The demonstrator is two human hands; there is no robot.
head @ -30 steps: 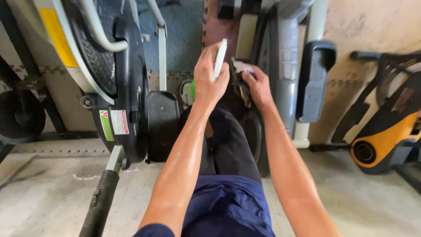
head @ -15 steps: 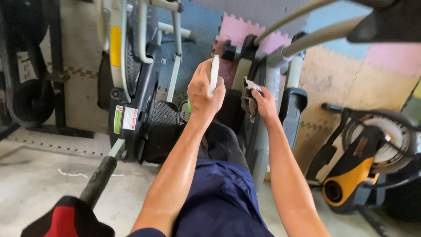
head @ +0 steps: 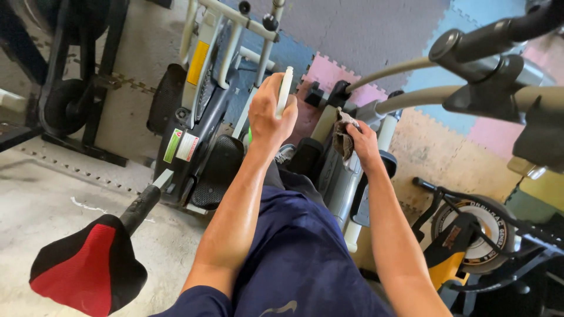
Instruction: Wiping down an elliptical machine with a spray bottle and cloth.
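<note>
My left hand (head: 269,115) is closed around a slim white bottle (head: 285,89) held upright above a black foot pedal (head: 215,170). My right hand (head: 363,142) presses a crumpled grey-brown cloth (head: 342,135) against the grey frame (head: 343,179) of an exercise machine in front of me. Both arms stretch forward over my leg in dark blue shorts (head: 299,252). The bottle's lower part is hidden inside my fist.
A red and black bike saddle (head: 88,270) sticks up at lower left. Grey handlebars with black grips (head: 470,47) cross the upper right. A yellow and black machine with a flywheel (head: 479,235) stands at right. Coloured foam floor mats (head: 376,35) lie beyond.
The view has tilted up and back, so the saddle and handlebars show larger. Both hands have risen slightly, still on the bottle and cloth.
</note>
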